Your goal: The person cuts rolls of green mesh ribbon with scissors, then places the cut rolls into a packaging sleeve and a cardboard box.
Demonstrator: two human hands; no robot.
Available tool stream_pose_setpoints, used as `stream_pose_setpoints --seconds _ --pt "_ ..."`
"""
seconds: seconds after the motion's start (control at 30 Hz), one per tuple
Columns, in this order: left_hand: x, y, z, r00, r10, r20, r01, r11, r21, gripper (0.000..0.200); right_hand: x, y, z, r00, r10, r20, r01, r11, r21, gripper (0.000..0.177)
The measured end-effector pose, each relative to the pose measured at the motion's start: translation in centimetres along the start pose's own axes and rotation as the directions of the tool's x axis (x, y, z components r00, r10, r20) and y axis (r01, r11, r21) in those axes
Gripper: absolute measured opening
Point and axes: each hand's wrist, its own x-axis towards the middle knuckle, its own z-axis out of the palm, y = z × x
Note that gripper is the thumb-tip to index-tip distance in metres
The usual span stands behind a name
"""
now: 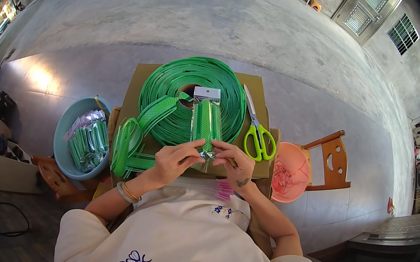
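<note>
Clear packet of green dotted ribbon (207,116) sits in front of me in the head view, over the near part of a big roll of green ribbon (159,96), its white header end pointing away from me. Whether it rests on the roll or is held just above it, I cannot tell. My left hand (175,159) has thumb and fingertips closed together on the packet's near end, at its gathered, shiny plastic. My right hand (233,162) pinches that same end from the other side, fingers bent and nearly shut, the two sets of fingertips close together.

The roll lies flat on a cardboard box (141,75). A looped length of green ribbon (127,144) sits left of it, near my left wrist. Scissors with lime-green handles (260,142) lie to the right of the roll, points away from me, beyond my right hand. Short pink strips (224,189) lie close to me, just below my hands. Off to my left, a light-blue basin (63,131) holds more filled packets (88,142); to my right, a pink basin (299,150) holds thin reddish strips (287,181), beside a wooden chair (333,159).
</note>
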Motion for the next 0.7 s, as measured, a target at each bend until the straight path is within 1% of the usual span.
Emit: stream_pose_setpoints --seconds 0.07,0.1,0.17,0.2,0.27,0.3,0.4,0.47,0.5,0.6,0.7 --pt "0.0 0.1 0.2 0.996 -0.091 -0.017 0.089 0.993 -0.083 0.011 -0.2 -0.2 0.1 0.99 0.142 -0.019 -0.138 0.982 0.128 0.011" --pt "0.0 0.1 0.3 0.99 -0.137 -0.024 0.133 0.983 -0.125 0.01 -0.3 -0.2 0.4 0.976 0.208 -0.068 -0.192 0.963 0.191 0.009" --pt "0.1 0.5 0.2 0.921 -0.389 0.003 0.373 0.881 -0.289 0.009 -0.3 -0.4 1.1 0.926 0.345 -0.152 -0.283 0.903 0.322 0.009" --pt "0.1 0.6 0.1 0.863 -0.504 0.034 0.48 0.798 -0.365 0.01 -0.1 -0.8 1.0 0.905 0.41 -0.113 -0.344 0.861 0.374 0.01" --pt "0.1 0.3 0.4 0.84 -0.542 0.021 0.489 0.739 -0.463 0.01 0.4 -2.1 0.9 0.849 0.528 -0.026 -0.457 0.757 0.466 0.014" --pt "0.1 0.1 0.5 0.828 -0.561 0.014 0.488 0.707 -0.511 0.011 0.4 -2.0 0.9 0.829 0.559 -0.013 -0.486 0.731 0.479 0.014" --pt "0.4 0.1 -0.1 0.648 -0.71 0.276 0.712 0.436 -0.55 0.015 0.2 -2.1 0.9 0.771 0.636 0.021 -0.557 0.659 0.506 0.015" --pt "0.7 0.3 -0.2 0.567 -0.744 0.354 0.749 0.286 -0.598 0.017 0.2 -2.3 0.8 0.741 0.671 0.032 -0.59 0.626 0.51 0.015" --pt "0.8 0.4 -0.2 0.525 -0.754 0.394 0.76 0.208 -0.615 0.018 0.0 -2.1 0.9 0.75 0.662 0.017 -0.572 0.635 0.519 0.015" --pt "1.0 0.6 -0.1 0.5 -0.765 0.406 0.773 0.183 -0.607 0.018 -0.5 -1.4 1.3 0.76 0.65 -0.017 -0.54 0.646 0.54 0.015" --pt "0.6 0.4 0.2 0.509 -0.772 0.381 0.755 0.187 -0.629 0.017 -0.4 -1.2 1.3 0.749 0.663 -0.012 -0.55 0.63 0.548 0.015"
